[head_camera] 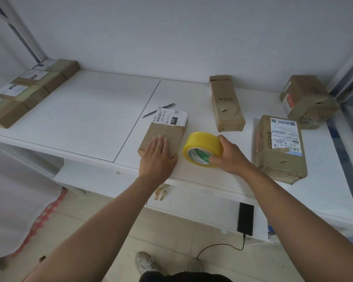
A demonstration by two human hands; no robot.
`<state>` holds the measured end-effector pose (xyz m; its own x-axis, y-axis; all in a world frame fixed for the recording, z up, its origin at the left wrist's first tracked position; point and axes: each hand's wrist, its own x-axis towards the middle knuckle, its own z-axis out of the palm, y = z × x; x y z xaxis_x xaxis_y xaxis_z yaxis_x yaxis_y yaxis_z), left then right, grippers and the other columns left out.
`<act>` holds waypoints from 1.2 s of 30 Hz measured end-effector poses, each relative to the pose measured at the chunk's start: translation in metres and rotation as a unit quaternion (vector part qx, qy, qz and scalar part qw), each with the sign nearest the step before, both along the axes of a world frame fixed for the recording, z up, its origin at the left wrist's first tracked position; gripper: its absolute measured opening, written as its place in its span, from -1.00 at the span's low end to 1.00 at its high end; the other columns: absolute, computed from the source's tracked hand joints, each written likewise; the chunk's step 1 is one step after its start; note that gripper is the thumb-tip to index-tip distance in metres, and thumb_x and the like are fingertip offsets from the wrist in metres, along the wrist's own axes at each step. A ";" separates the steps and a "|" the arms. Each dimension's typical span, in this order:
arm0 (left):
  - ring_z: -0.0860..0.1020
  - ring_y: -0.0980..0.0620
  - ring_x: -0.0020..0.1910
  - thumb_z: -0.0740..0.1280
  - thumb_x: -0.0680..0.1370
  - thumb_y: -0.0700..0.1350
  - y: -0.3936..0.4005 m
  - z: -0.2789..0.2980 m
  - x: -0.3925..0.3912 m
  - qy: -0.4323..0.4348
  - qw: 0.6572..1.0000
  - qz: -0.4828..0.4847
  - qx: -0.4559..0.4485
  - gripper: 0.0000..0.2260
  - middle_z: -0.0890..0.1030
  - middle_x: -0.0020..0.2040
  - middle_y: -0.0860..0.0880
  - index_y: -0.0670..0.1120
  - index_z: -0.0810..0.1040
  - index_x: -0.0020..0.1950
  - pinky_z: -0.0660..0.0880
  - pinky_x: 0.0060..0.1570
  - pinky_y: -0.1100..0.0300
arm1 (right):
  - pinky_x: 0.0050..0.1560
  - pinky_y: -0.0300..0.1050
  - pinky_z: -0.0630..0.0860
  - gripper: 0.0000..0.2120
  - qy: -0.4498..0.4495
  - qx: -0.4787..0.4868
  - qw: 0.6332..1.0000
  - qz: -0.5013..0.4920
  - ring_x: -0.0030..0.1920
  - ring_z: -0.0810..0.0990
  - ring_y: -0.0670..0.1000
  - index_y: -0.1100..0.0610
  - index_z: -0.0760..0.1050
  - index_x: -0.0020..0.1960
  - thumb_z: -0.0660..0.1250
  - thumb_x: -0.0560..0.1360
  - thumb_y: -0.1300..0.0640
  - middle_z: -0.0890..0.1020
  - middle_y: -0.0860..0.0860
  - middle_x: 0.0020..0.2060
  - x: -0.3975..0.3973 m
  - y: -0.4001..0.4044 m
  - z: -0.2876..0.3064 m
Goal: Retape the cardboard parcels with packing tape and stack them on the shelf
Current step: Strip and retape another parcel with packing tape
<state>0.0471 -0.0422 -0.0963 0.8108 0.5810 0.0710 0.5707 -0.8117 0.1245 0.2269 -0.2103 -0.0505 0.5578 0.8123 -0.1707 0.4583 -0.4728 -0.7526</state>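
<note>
Your left hand (158, 157) lies flat, palm down, fingers straight and close together, forearm extended forward. Your right hand (231, 154) is curled, thumb on the far side and fingers on the near side, in a grip. Both forearms are bare and converge slightly.

The tape roll (202, 149) I hold is translucent yellow, its core printed green and white. The parcel (163, 133) under my left palm is plain brown cardboard with a white label (170, 117) carrying black barcodes and a black block. The far-right box (308, 101) is brown with red and white print. The shelf (90, 110) is white. On the lower shelf lies a black phone (245, 218). At near left a cloth edge (49, 212) shows a red-and-white check.
</note>
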 end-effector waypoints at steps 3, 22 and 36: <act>0.41 -0.24 0.44 0.28 0.60 -0.23 -0.006 -0.007 0.002 -0.049 0.995 -0.079 0.041 -0.59 0.44 0.43 -0.28 -0.32 0.41 0.44 0.28 0.46 -0.09 | -0.34 -0.13 0.35 -0.56 -0.002 0.001 1.000 0.001 -0.24 0.49 -0.05 0.03 0.31 0.05 0.34 0.25 -0.07 0.48 -0.04 -0.20 -0.001 -0.002 0.001; -0.02 -0.31 0.57 0.26 0.51 0.37 0.030 0.018 0.015 0.072 0.996 -0.046 0.005 -0.19 -0.01 0.63 -0.11 0.11 0.00 0.62 0.07 0.53 -0.15 | -0.28 -0.16 0.41 -0.60 0.015 0.005 1.000 -0.002 -0.15 0.52 -0.04 0.00 0.29 0.15 0.46 0.46 0.10 0.49 -0.06 -0.13 0.002 -0.010 -0.008; 0.59 -0.21 0.05 0.04 0.49 0.49 0.019 0.051 0.020 0.056 0.996 0.061 -0.044 -0.27 0.52 0.25 -0.05 0.07 0.18 0.51 0.47 -0.11 0.04 | 0.01 0.10 0.60 -0.49 0.013 0.097 0.995 -0.021 0.04 0.61 0.08 -0.01 0.40 0.31 0.50 0.43 0.12 0.57 0.05 0.06 0.021 -0.001 0.032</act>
<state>0.0672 -0.0234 -0.0449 0.7336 0.6759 -0.0711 0.6789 -0.7241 0.1219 0.2477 -0.2117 -0.0187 0.5901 0.8069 -0.0270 0.4202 -0.3355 -0.8431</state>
